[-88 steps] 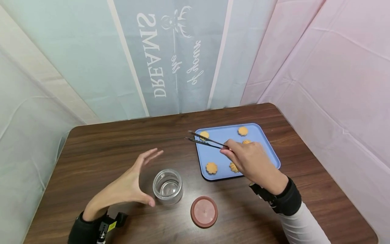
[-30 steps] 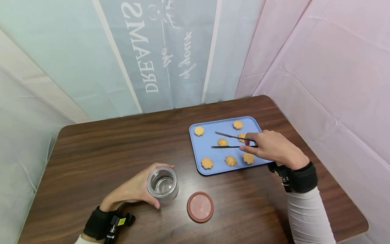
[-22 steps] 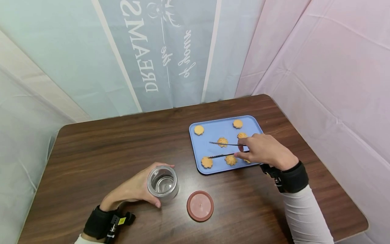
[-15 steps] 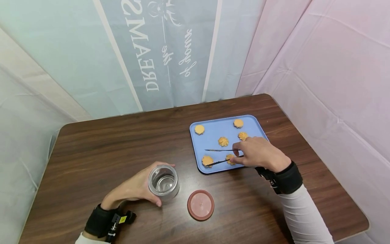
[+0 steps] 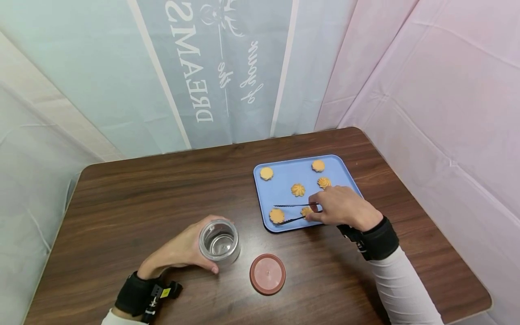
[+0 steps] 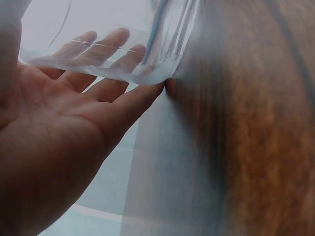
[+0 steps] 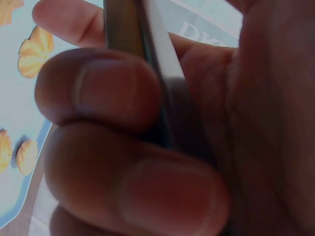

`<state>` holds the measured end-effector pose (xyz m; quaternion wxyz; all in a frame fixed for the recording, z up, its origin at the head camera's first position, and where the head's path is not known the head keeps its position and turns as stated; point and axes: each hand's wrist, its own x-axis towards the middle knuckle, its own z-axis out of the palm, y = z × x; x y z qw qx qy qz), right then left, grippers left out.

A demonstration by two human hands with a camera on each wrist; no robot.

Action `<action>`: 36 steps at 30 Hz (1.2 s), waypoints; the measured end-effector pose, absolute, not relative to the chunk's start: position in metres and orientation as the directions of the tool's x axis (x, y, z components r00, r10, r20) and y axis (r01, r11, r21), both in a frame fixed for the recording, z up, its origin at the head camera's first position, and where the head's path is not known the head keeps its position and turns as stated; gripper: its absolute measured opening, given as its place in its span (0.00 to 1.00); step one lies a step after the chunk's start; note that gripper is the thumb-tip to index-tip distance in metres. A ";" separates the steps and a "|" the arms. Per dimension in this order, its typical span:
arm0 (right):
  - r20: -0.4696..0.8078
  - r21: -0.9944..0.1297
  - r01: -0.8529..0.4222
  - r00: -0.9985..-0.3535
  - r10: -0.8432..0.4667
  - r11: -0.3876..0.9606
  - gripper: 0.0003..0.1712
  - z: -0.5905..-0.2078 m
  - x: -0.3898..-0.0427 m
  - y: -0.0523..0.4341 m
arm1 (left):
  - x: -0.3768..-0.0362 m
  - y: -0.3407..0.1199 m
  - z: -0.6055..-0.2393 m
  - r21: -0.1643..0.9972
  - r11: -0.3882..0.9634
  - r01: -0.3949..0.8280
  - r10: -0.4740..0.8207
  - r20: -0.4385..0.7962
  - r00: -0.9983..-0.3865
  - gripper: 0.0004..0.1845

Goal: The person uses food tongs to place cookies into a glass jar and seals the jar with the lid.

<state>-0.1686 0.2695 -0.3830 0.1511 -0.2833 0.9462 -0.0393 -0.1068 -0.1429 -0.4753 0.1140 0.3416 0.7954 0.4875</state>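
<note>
Golden, flower-shaped cookie (image 5: 277, 215) — between steel tongs (image 5: 293, 212)

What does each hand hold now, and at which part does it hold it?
The right hand grips metal tongs at their rear end, tips open around a cookie. The left hand holds the glass jar by its side wall.
</note>
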 end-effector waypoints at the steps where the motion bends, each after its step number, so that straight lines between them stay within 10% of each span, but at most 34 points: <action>1: -0.267 -0.164 -0.524 -0.792 -0.549 0.836 0.14 -0.383 -0.169 0.269 | -0.106 -0.143 -0.475 0.853 0.303 0.425 0.645 0.144 -0.750 0.55; 36: -0.150 -0.201 -0.592 -0.769 -0.622 0.781 0.14 -0.382 -0.168 0.270 | -0.101 -0.133 -0.474 0.836 0.378 0.398 0.532 0.155 -0.832 0.53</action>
